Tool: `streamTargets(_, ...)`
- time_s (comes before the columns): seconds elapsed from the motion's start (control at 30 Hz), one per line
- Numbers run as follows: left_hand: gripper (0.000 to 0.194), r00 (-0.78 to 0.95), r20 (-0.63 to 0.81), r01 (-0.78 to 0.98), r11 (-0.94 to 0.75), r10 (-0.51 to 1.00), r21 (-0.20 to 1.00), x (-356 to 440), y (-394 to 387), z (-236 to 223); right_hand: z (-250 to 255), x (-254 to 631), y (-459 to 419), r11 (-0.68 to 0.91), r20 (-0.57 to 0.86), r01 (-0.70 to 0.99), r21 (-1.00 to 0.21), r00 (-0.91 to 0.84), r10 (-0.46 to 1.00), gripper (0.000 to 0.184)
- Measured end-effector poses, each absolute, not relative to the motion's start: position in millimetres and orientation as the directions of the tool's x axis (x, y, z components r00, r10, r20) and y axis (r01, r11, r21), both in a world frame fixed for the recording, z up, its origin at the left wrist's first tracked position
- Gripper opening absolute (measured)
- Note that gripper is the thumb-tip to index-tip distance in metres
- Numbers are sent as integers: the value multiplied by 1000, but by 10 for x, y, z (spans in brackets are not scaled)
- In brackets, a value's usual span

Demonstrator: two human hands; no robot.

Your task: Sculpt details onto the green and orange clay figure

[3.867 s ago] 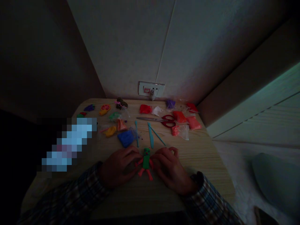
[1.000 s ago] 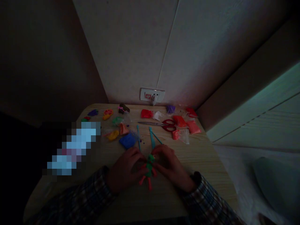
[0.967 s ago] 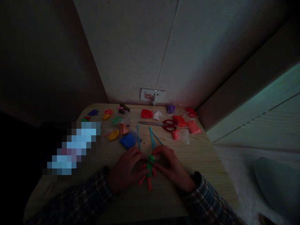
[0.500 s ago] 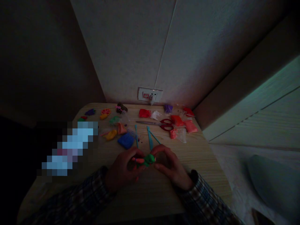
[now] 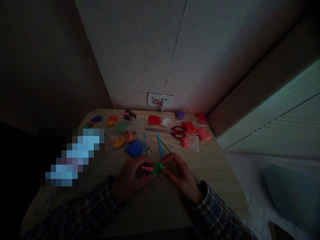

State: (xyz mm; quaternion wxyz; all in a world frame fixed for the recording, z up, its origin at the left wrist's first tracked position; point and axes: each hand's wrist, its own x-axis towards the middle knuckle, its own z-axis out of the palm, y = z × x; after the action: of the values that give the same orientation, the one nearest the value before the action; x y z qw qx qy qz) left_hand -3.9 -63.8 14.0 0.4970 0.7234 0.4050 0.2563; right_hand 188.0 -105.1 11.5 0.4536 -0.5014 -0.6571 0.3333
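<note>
A small clay figure (image 5: pixel 158 168), green with pink limb-like pieces, is held above the front of the wooden table. My left hand (image 5: pixel 132 178) is closed around its pink end, thumb and fingers gripping from the left. From the right, my right hand (image 5: pixel 182 176) pinches the green end between thumb and index finger. Just beyond the hands lie a blue modelling knife (image 5: pixel 160 146) and thin blue sticks (image 5: pixel 146 144). Blue clay (image 5: pixel 135 148) rests ahead of my left hand. Dim light hides the figure's finer details.
Scissors (image 5: pixel 172 131) with red handles lie mid-table. Bagged clay, including red (image 5: pixel 154 120), orange (image 5: pixel 189 127) and pink (image 5: pixel 204 134) packs, is spread at the back. Yellow clay (image 5: pixel 118 143) and a brown clay piece (image 5: pixel 130 114) are on the left. A wall socket (image 5: pixel 160 99) sits behind the table.
My right hand's thumb and index finger have closed in on the green end. The figure has shifted slightly to the left and turned a little.
</note>
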Motion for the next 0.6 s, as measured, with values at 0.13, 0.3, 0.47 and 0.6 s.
streamTargets(0.13, 18, 532, -50, 340, -159, 845, 927, -43, -634, 109, 105, 1879, -1041, 261, 242, 327, -908, -97, 965, 17)
streamTargets(0.3, 20, 543, -88, 322, -110, 835, 940, -37, -627, 91, 92, 1880, -1033, 260, 237, 358, -897, -108, 966, 15)
streamTargets(0.47, 24, 533, -118, 327, -75, 838, 942, -36, -592, 119, 89, 1887, -1029, 291, 269, 426, -857, -111, 957, 15)
streamTargets(0.6, 24, 543, -159, 296, -11, 825, 955, -38, -577, 127, 92, 1893, -1030, 297, 283, 423, -856, -98, 954, 17)
